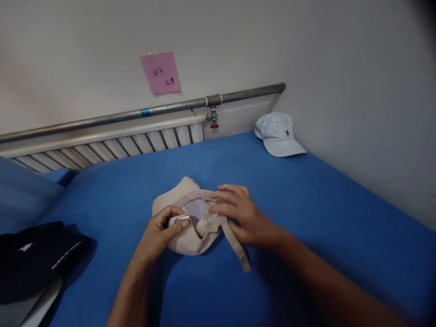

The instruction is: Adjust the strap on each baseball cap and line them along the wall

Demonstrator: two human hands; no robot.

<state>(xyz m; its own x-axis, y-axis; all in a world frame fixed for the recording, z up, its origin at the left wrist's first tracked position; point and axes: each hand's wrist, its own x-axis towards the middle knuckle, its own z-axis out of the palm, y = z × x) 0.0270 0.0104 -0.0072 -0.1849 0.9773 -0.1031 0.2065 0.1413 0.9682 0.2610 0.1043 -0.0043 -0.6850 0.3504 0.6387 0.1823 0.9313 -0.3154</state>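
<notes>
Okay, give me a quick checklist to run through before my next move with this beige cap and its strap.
1. Left hand holds the metal buckle at the back of the beige cap: ok.
2. Right hand rests on the cap by the strap: ok.
3. Strap free of the buckle, its loose end lying on the blue sheet: ok.
4. Strap untwisted along its length: cannot tell, part is under the right hand.
5. Buckle open or closed: cannot tell, too small.
6. Other caps out of the way, pale blue cap by the wall, black cap at the left: ok.
</notes>
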